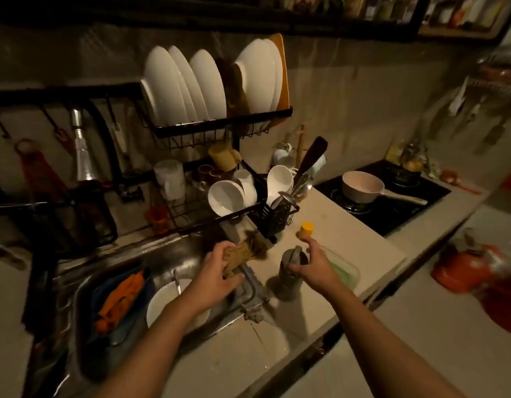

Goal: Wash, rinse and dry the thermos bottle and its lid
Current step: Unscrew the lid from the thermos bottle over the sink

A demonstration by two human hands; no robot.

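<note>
Meanwhile left hand (pixel 217 271) fingers grip cloth (pixel 242 255); right hand (pixel 313 261) fingers spread beside thermos bottle (pixel 291 271).

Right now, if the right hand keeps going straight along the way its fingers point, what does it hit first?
Most likely the small yellow-capped bottle on the counter: the right hand hangs over the thermos bottle, fingers aimed up and away toward it. Depth is unclear from one view; it could pass above.
</note>
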